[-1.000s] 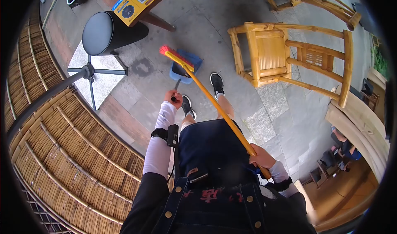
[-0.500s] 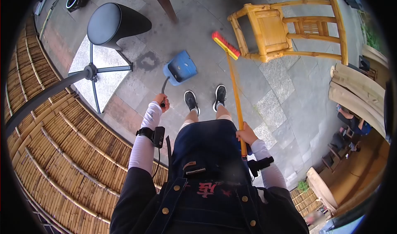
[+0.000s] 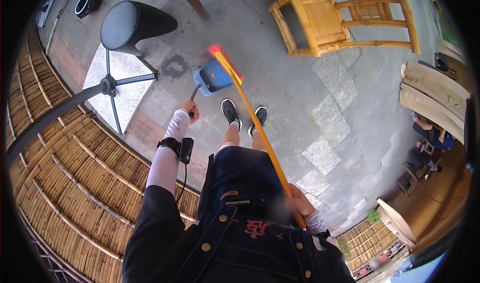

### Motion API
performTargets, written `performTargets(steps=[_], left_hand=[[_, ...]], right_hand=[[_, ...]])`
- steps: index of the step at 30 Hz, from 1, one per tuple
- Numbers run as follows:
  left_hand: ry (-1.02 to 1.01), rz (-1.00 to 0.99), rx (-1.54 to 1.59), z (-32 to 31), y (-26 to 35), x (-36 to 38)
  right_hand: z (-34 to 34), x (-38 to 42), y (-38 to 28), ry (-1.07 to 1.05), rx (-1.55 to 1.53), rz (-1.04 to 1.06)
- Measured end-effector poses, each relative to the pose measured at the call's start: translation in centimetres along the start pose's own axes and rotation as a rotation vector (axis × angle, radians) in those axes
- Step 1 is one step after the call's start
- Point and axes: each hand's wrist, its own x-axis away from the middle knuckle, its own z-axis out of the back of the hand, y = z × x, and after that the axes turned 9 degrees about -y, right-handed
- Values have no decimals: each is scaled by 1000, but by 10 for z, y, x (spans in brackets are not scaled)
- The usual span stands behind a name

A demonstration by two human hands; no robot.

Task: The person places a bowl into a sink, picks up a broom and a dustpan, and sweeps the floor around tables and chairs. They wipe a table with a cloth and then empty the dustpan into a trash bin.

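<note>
"What writing can you see on yourself?"

"Red characters point(image 3: 256, 227) run across the chest of my dark apron point(image 3: 240, 175), between my two arms. The big one in the middle stands out, but the ones beside it are partly lost in folds, so I can't read the line surely."

"And your left hand point(image 3: 192, 111)?"

"It's stretched out ahead of me, forearm in a pale sleeve, a black device point(image 3: 185, 150) strapped at the wrist. The fingers are closed round the dark handle of the blue dustpan point(image 3: 215, 78). The pan is on the paved floor point(image 3: 280, 103), just beyond that hand, ahead and a little to its right."

"The right hand point(image 3: 299, 201)?"

"Lower and closer to my body, beside the apron, with the elbow bent. It's a bit blurred, but I've got it wrapped round the yellow pole of the broom point(image 3: 259, 132). The pole slants away from it, forward and left, over my right shoe point(image 3: 260, 115). The red bristles point(image 3: 216, 50) are at the pan's far right side; whether they touch it, I can't tell."

"What's around you?"

"A black stool point(image 3: 120, 27) stands beyond my left hand, off to its left. A bamboo chair point(image 3: 325, 23) is well ahead of my right."
</note>
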Motion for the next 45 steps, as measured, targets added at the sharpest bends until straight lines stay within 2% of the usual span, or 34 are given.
performTargets(steps=[2, 4, 6, 8, 10, 11, 12, 15, 17, 18, 21, 22, 23, 24, 26, 28, 31, 34, 36, 38, 40, 42, 45], left_hand=[[13, -36, -67, 9, -12, 18], [28, -79, -162, 14, -18, 30], [48, -71, -173, 21, -20, 15], [95, 34, -96, 27, -13, -11], [86, 38, -67, 3, -14, -13], [86, 1, -75, -6, -16, -18], [87, -34, -88, -10, -18, -18], [78, -1, -59, -8, -10, -32], [78, -64, -107, -6, -12, -26], [93, -113, -167, -1, -15, -23], [61, -121, -59, 27, -19, -26], [51, -136, -30, 33, -22, -21], [28, -65, 55, 36, -25, -16], [-4, 9, 144, 39, -30, -12], [-2, -91, 178, 39, -43, -17], [13, -128, 104, 41, -52, -37], [16, -232, -13, 27, -55, -41], [46, -265, -95, 22, -53, -26], [30, -410, -210, 30, -56, -17], [-32, -361, -4, 45, -63, -16], [-200, -275, 201, 70, -77, -24], [-283, -311, 300, 77, -95, 6], [-423, -255, 486, 76, -113, -15]], right_hand=[[8, 10, 8, 41, -7, -31], [22, 3, 19, 202, 82, -20], [39, -31, 27, 258, 146, -17], [49, -75, 36, 309, 132, -41], [26, -99, 21, 230, 98, -58], [5, -96, 9, 108, 93, 25], [1, -103, 23, 82, 104, -37], [-5, -78, 7, -19, 78, -43], [5, -52, 5, -158, -141, -84], [8, -39, 2, -162, -123, -87], [-4, -5, -17, -145, -116, -83], [-11, 0, -22, -86, -31, -75], [-14, 1, -29, -27, 69, -62], [-14, -6, -26, 5, 139, -7], [-11, -30, -28, 92, 459, -19], [-6, -72, -29, 179, 597, -78], [-9, -120, -21, 84, 562, -108], [-31, -110, -25, 5, 638, -150], [-37, -92, -34, -149, 478, -217], [-40, -74, -45, -160, 540, -234], [-51, -63, -64, -170, 589, -243], [-69, -52, -87, -179, 804, -240], [-93, -49, -124, -225, 859, -246]])
